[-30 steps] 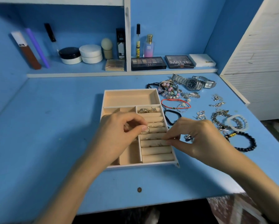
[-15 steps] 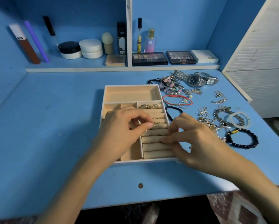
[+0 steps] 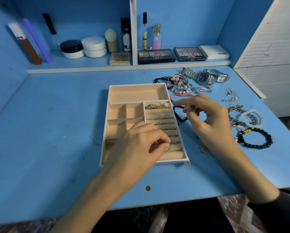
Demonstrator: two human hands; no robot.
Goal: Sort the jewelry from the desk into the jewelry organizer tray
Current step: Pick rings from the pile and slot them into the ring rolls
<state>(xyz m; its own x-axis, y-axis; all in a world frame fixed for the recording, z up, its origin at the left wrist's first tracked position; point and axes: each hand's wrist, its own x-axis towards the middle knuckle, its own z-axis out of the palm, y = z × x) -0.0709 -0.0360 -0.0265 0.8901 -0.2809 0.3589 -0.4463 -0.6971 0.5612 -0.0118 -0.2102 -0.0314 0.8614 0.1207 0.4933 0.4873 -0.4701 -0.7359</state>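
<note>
Ring [image 3: 168, 147] pinched in left fingertips [image 3: 164, 145] over the tray's [image 3: 157, 85] near roll slots.

The left hand [image 3: 140, 145] grips it low, apparently to seat it between rolls; the right hand [image 3: 206, 118] hovers beside the tray with fingers loosely apart, holding nothing I can see. Bracelets [image 3: 255, 138] and watches [image 3: 206, 77] wait on the desk [image 3: 48, 115]. Blur hides the ring's detail; the left palm covers several compartments.

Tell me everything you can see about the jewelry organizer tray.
The jewelry organizer tray is a white-edged rectangle lined in beige, velvet-like fabric, lying flat on the blue desk. It has one long empty far compartment, small square cells on the left, and ring rolls on the right holding several rings. The left hand rests over its near part.
</note>
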